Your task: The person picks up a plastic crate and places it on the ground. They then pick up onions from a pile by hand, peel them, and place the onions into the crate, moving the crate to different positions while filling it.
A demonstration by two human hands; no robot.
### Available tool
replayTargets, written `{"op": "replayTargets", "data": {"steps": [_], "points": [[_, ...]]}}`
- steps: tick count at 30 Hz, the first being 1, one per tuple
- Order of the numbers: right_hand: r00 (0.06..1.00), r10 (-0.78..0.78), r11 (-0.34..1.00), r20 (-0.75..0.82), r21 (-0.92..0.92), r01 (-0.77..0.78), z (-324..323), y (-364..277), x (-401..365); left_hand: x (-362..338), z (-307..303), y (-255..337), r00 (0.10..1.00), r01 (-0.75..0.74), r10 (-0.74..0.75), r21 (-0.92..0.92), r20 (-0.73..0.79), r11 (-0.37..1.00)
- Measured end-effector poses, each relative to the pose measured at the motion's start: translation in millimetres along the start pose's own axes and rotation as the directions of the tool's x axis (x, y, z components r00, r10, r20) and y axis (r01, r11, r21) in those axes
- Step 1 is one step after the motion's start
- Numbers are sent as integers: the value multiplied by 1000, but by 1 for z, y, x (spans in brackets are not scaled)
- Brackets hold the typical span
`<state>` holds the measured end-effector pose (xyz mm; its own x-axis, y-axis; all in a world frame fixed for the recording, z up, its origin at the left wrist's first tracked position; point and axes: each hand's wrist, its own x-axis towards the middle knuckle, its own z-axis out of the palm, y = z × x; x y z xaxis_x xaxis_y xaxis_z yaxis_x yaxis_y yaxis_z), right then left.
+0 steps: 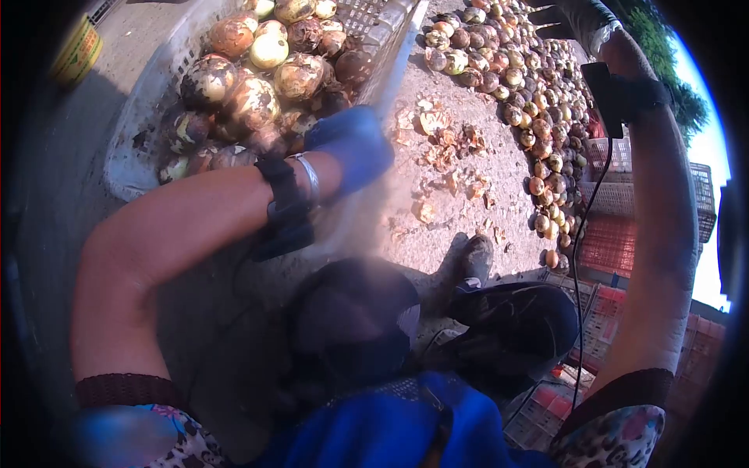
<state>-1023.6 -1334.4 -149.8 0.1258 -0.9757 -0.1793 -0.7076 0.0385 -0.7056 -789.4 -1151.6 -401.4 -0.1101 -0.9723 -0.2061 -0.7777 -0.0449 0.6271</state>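
My left hand, in a blue glove and smeared by motion, is at the right edge of a white plastic crate of onions. Its fingers cannot be made out. My right arm stretches up to the top right, where my right hand, in a dark glove, is partly visible at the edge of the view, above the onion pile. Some dark fingers point left, spread apart, with nothing seen between them.
Loose onion skins lie on the concrete ground between crate and pile. Stacked crates stand at the right. A yellow bucket is at the upper left. A black cable hangs along my right arm. My shoe is below the skins.
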Motion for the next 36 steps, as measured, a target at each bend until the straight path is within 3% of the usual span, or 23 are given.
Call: {"op": "replayTargets", "data": {"steps": [1, 2, 4, 5, 6, 7, 10, 11, 13, 14, 15, 18, 20, 22, 24, 26, 28, 30, 31, 33, 34, 35, 36], "points": [[1000, 14, 1000, -24, 1, -14, -1, 13, 3, 1, 1, -2, 929, -366, 340, 509, 148, 779], [999, 34, 999, -36, 2, -33, -4, 30, 9, 0, 4, -6, 748, -594, 505, 775, 431, 217], [994, 90, 996, -67, 12, -89, -8, 69, 11, -3, 9, -16, 745, -550, 579, 796, 331, 252], [987, 133, 991, -85, 13, -133, -16, 96, 11, 10, 20, -29, 859, -488, 458, 640, 230, 594], [977, 186, 983, -104, 12, -185, -27, 126, 13, 0, 1, -9, 989, -141, 145, 81, -40, 987], [961, 245, 969, -127, 13, -245, -36, 160, 9, 0, -6, -6, 998, -31, 33, -37, 45, 999], [865, 463, 885, -196, 37, -465, -58, 267, -15, -3, -3, -15, 997, -76, 79, -113, 27, 991], [883, 445, 892, -147, -10, -451, -73, 316, -26, -5, -2, -22, 992, -97, 118, -340, 41, 935], [832, 543, 831, -114, -68, -552, -96, 407, -56, -7, -7, -43, 986, -126, 125, 0, 113, 992], [758, 639, 755, -132, -81, -650, -100, 440, -69, -18, 0, -44, 997, 65, -49, -325, 55, 943], [760, 634, 757, -145, -86, -648, -106, 487, -80, -13, -13, -33, 988, 61, -53, -51, 146, 997], [634, 717, 616, -290, -162, -771, -103, 632, -119, -14, -14, 0, 966, 243, -202, -311, 160, 919], [575, 750, 490, -328, -310, -815, -85, 658, -126, -14, -19, 10, 898, 439, -393, -350, 197, 828], [559, 800, 552, -221, -98, -828, -75, 626, -122, -20, -22, 2, 894, 446, -408, -292, 185, 846], [535, 816, 538, -218, 626, -565, -59, 714, -117, -24, -23, 3, 889, 458, -431, -238, 156, 857], [518, 783, 502, -344, -144, -853, -53, 724, -107, -23, -22, 12, 931, 360, -339, -186, 133, 914], [407, 860, 423, -306, -17, -906, -54, 721, -91, -21, -20, 15, 959, 272, -265, -71, 101, 960], [411, 846, 479, -340, 145, -866, -59, 719, -91, -28, -28, -1, 932, 348, -341, -41, 124, 937], [353, 811, 449, -467, 110, -887, -51, 717, -90, -21, -22, 8, 949, 308, -299, -84, 102, 948], [535, 622, 584, -571, -117, -804, -30, 739, -94, -10, -21, 21, 976, 186, -183, -11, 121, 983], [572, 574, 618, -586, -149, -772, -23, 728, -90, -9, -22, 29, 946, 296, -291, -9, 142, 955], [586, 633, 707, -506, 69, -703, -16, 794, -94, -14, -25, 17, 944, 248, -262, 90, 201, 965], [580, 756, 650, -303, 454, -610, -15, 799, -90, -13, -25, 18, 951, 246, -239, -10, 194, 969]]}}
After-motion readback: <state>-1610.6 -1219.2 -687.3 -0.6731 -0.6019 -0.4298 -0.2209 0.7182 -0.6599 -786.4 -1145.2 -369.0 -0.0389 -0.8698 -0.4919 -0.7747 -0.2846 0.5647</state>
